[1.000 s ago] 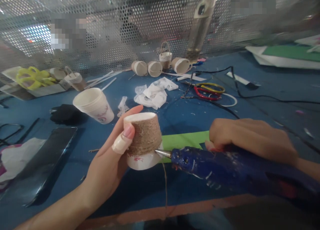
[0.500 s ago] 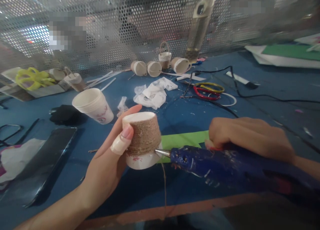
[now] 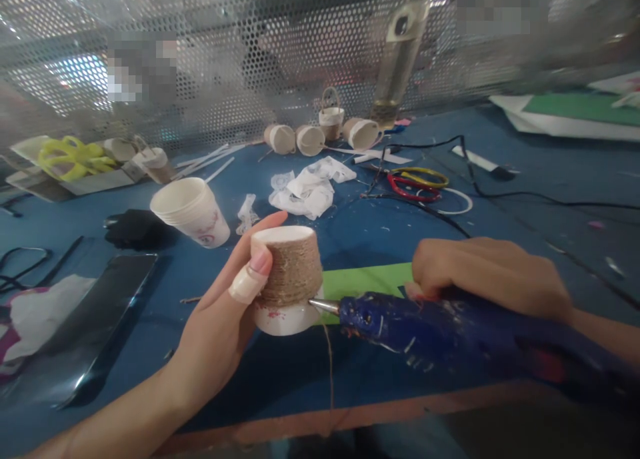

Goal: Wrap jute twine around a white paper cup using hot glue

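Observation:
My left hand [image 3: 220, 326] is closed around a paper cup [image 3: 290, 269], held upside down, with a bandage on the thumb. Brown twine covers most of its wall; a white band with red print shows at the lower rim. A loose strand of twine [image 3: 330, 362] hangs from it past the table edge. My right hand [image 3: 485, 279] grips a dark blue glue gun [image 3: 430, 336], its fingers partly hidden behind the tool. The metal nozzle touches or nearly touches the cup where twine meets the white band. Green paper [image 3: 367, 279] lies behind the nozzle.
Stacked paper cups [image 3: 190, 209] lean at left, near a black pouch [image 3: 133, 229]. White lace [image 3: 313, 186] lies mid-table; scissors [image 3: 415, 182] and a black cable [image 3: 540, 196] are to the right. Several twine-wrapped cups [image 3: 310, 139] stand or lie before the perforated metal screen [image 3: 210, 66].
The view has shifted slightly. My right hand has moved a little to the left on the glue gun. The nozzle stays at the cup's twine edge.

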`<act>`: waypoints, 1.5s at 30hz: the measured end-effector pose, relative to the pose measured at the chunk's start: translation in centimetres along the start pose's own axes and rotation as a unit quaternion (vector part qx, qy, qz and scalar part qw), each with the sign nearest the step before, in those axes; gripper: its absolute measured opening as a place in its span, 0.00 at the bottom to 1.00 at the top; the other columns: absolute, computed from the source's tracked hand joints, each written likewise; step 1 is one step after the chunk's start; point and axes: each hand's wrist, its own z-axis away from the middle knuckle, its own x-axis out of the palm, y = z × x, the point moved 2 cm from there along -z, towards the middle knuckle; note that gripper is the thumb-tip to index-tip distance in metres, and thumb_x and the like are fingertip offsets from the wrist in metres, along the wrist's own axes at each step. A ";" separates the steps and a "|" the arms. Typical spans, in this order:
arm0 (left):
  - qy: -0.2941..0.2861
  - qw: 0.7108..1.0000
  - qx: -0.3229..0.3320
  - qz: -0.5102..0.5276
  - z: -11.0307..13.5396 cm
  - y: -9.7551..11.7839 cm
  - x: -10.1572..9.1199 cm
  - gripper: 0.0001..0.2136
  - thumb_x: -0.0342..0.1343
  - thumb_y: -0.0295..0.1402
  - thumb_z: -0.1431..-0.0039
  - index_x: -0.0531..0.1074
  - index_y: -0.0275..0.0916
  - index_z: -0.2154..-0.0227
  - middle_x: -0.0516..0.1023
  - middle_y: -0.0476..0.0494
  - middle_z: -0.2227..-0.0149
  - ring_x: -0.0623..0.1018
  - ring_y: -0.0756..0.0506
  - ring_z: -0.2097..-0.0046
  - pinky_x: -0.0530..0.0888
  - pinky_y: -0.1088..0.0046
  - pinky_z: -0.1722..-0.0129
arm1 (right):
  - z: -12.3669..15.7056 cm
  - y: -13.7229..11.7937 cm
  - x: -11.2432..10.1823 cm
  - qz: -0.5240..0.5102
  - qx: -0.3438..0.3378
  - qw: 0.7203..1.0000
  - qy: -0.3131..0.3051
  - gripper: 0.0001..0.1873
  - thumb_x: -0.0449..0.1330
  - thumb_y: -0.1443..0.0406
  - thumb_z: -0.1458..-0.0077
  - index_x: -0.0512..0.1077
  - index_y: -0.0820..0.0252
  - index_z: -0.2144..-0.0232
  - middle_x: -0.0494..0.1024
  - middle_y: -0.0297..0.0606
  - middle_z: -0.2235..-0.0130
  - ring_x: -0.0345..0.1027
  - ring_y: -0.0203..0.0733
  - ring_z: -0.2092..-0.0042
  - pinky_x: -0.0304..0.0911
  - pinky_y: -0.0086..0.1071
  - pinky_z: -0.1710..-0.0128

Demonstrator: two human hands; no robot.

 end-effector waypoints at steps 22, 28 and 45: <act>-0.017 0.997 0.058 0.054 -0.4 1.0 -0.1 0.32 0.86 0.60 0.46 0.93 0.51 0.42 0.91 0.40 0.38 0.90 0.31 0.42 0.88 0.63 0.51 | -2.9 3.9 1.3 -0.028 -0.114 0.985 -0.127 0.33 0.59 0.73 0.37 0.76 0.57 0.31 0.83 0.54 0.31 0.79 0.62 0.28 0.80 0.56 0.32; -0.032 0.993 0.090 0.065 0.1 0.9 -0.1 0.30 0.84 0.59 0.42 0.92 0.54 0.40 0.92 0.44 0.39 0.90 0.32 0.39 0.88 0.64 0.48 | -2.8 0.0 2.0 -0.290 0.110 0.933 -0.185 0.05 0.64 0.61 0.27 0.74 0.50 0.60 0.91 0.40 0.50 0.83 0.42 0.59 0.77 0.34 0.63; -0.034 0.982 0.185 -0.021 0.4 0.8 -0.3 0.23 0.80 0.58 0.34 0.90 0.60 0.41 0.90 0.53 0.42 0.84 0.35 0.38 0.80 0.64 0.40 | -4.8 -3.4 0.9 -0.314 0.167 0.922 -0.152 0.12 0.68 0.54 0.30 0.79 0.50 0.67 0.78 0.29 0.74 0.68 0.38 0.73 0.63 0.29 0.75</act>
